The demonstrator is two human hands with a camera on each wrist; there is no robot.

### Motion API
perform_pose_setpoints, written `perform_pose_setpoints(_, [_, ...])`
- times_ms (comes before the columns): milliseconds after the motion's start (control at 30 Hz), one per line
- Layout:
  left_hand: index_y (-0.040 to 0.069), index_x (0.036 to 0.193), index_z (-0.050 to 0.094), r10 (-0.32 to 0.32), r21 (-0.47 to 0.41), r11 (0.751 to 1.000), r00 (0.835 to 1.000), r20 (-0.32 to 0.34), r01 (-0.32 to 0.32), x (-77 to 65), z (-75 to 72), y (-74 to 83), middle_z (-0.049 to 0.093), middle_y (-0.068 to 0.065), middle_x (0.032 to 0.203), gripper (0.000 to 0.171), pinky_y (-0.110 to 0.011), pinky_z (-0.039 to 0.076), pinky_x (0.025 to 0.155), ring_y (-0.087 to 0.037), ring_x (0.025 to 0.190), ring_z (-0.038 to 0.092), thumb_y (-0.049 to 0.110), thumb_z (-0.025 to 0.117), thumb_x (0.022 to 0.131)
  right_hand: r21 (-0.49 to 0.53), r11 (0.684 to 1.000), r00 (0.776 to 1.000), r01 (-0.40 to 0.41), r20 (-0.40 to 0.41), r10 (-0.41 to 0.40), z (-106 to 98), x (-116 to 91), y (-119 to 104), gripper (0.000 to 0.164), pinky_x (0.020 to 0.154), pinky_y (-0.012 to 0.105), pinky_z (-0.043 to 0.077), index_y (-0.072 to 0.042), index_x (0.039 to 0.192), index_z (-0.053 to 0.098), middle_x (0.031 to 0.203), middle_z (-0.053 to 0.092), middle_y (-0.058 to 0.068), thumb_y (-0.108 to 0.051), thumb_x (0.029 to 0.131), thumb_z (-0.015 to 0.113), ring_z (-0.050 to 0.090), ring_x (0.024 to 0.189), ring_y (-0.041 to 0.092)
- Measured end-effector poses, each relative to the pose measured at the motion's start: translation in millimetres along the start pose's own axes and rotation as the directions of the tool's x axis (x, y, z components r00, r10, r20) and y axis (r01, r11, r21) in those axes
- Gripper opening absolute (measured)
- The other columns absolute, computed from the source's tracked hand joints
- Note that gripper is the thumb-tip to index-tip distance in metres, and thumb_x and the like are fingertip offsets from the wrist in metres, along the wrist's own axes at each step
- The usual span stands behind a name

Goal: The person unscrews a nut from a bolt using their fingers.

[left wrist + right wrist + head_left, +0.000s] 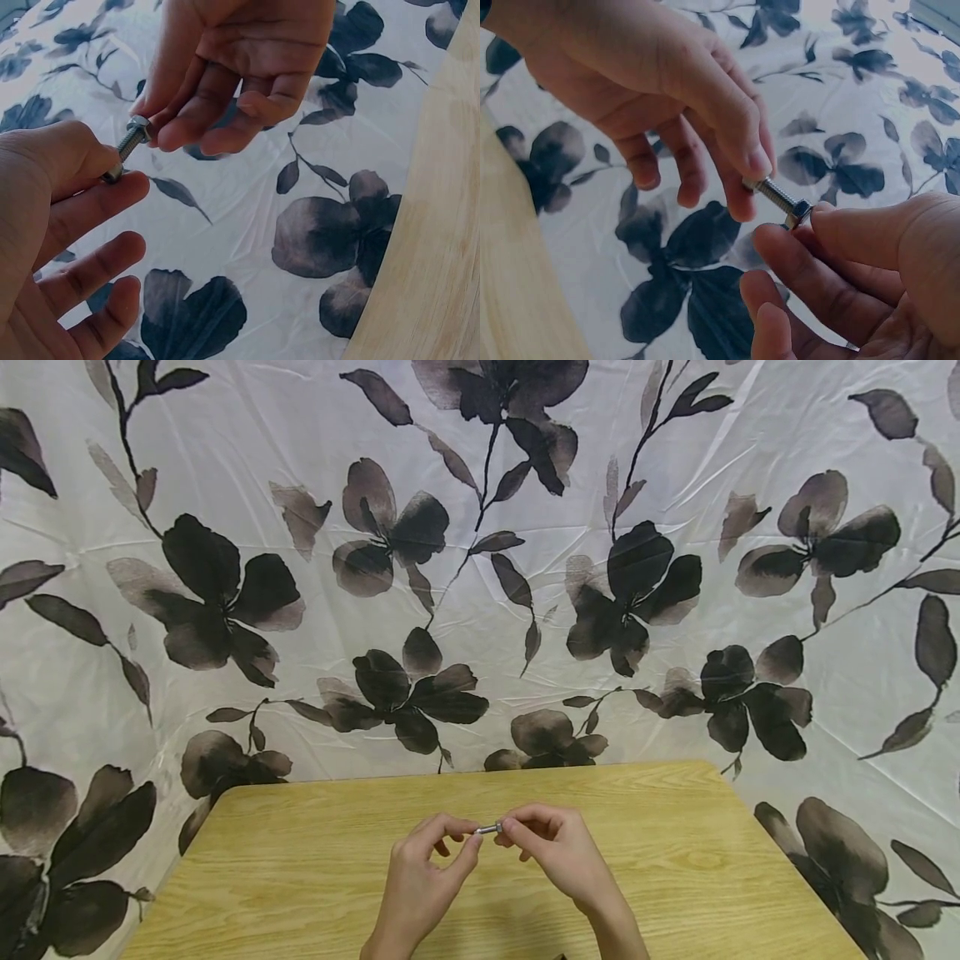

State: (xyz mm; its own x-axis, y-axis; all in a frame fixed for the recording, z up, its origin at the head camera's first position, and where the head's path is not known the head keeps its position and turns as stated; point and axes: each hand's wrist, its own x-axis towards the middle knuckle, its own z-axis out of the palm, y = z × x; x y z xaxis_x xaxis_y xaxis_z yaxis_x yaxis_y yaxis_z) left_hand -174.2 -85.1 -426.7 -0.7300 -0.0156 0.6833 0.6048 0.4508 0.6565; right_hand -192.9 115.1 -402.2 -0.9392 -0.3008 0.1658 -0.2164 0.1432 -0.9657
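A silver threaded bolt point(489, 829) is held in the air between both hands, over the wooden table. My left hand point(429, 870) pinches one end between thumb and index finger. At the other end, my right hand point(558, 852) grips a hexagonal piece with thumb and fingertips. In the left wrist view, thread on the bolt point(132, 142) shows between the two hands. The right wrist view shows the bolt's point(778, 196) hexagonal piece beside the right thumb; whether it is a nut or the bolt's head I cannot tell. Fingertips partly hide both ends.
Beneath the hands spreads a light wooden table point(300, 877) with rounded far corners. Behind and beside it hangs a white cloth point(525, 693) printed with dark flowers. A small dark object point(560, 957) just shows at the bottom edge of the head view.
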Motion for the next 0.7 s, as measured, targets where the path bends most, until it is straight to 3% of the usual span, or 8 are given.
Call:
perform_pose_setpoints(400, [0.026,0.093,0.074,0.022,-0.004,1.000,1.000,-0.004,-0.022,-0.8,-0.8,-2.1,0.072,0.018,0.089,0.027,-0.023,0.051,0.063,-0.001,0.077,0.058,0.003,0.083,0.084,0.025,0.995,0.995,0.097,0.011,-0.097,1.8,0.5,4.3,0.021,0.073,0.029,0.058,0.001,0.112,0.073,0.104,0.073,0.014,-0.013,0.096,0.072,0.063,0.082,0.011])
perform_pose_setpoints(700, [0.024,0.092,0.074,0.052,0.014,0.999,0.999,-0.014,-0.052,0.3,-0.5,-3.5,0.073,0.016,0.088,0.026,-0.023,0.050,0.062,-0.001,0.076,0.058,0.001,0.083,0.082,0.064,0.985,0.987,0.163,-0.007,-0.163,2.8,-1.2,3.9,0.014,0.084,0.027,0.057,0.001,0.106,0.075,0.120,0.072,0.020,-0.008,0.099,0.068,0.068,0.108,0.007])
